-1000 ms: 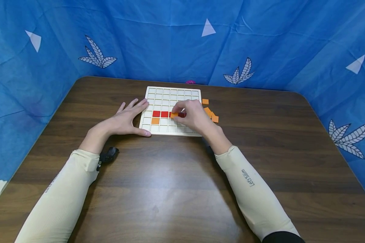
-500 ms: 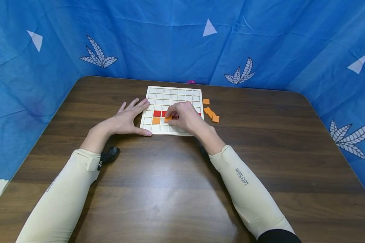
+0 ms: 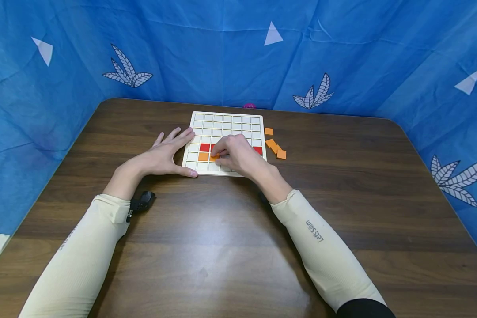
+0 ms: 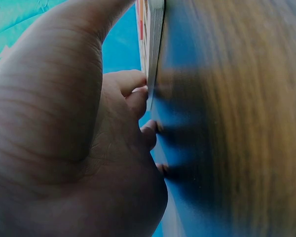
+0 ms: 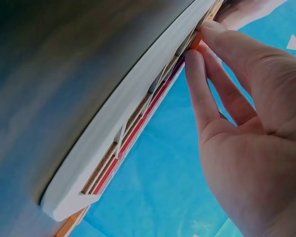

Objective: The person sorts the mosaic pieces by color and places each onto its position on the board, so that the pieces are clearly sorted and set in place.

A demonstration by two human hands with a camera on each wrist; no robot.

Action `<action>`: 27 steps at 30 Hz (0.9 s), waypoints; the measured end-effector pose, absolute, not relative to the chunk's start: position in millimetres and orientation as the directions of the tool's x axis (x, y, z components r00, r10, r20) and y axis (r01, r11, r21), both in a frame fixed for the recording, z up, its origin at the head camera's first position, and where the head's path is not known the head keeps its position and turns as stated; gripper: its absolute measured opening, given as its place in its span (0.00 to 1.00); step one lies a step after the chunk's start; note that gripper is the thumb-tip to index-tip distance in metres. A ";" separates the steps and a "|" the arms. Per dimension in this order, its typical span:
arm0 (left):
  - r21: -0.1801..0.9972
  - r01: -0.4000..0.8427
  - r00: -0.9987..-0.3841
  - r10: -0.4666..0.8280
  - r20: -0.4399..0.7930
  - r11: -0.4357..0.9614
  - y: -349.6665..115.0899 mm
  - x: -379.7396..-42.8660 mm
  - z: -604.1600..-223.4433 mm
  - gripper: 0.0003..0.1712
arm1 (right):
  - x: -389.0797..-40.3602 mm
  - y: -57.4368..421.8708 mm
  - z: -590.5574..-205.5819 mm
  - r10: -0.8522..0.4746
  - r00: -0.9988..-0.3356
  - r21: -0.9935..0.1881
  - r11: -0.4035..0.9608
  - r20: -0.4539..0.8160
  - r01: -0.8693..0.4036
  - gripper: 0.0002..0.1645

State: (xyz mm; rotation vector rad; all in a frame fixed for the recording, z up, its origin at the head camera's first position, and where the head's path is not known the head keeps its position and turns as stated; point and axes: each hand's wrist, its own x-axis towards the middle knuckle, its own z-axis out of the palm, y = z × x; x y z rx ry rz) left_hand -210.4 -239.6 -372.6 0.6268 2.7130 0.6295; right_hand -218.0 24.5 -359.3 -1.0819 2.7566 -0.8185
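A white grid board (image 3: 227,119) lies toward the back of the table, with red tiles (image 3: 204,147) in one row and an orange tile (image 3: 203,157) in the row nearer me. My right hand (image 3: 242,155) pinches another orange tile (image 3: 213,157) between thumb and fingers at the cell beside it; the right wrist view shows that tile (image 5: 196,40) tilted at the board's surface. Part of the red row is hidden under this hand. With fingers spread, my left hand (image 3: 160,157) rests at the board's left edge, fingertips and thumb touching the frame.
Several loose orange tiles (image 3: 275,146) lie just right of the board, some overlapping. A blue patterned cloth (image 3: 222,53) hangs behind the brown wooden table (image 3: 206,247). A black wrist strap device (image 3: 143,202) sits under the left wrist.
My right hand has moved left and slightly toward me, carrying the orange tile from over the red row to the cell beside the placed orange tile. The left hand stays put.
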 end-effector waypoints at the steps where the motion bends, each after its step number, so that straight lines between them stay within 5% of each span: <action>1: 0.472 0.347 -0.865 0.471 -0.174 0.811 -239.4 -210.4 -372.1 0.71 | -217.8 24.7 -359.3 -0.656 -0.744 -0.496 0.607 0.129 -0.621 0.11; 16: 0.468 0.350 -0.864 0.472 -0.174 0.812 -239.0 -208.0 -369.4 0.71 | -213.5 32.1 -357.9 -0.688 -0.701 -0.441 0.579 0.188 -0.686 0.06; 27: 0.461 0.344 -0.867 0.466 -0.179 0.818 -238.7 -208.6 -371.0 0.72 | -219.5 58.6 -355.1 -0.602 -0.776 -0.504 0.620 0.185 -0.601 0.15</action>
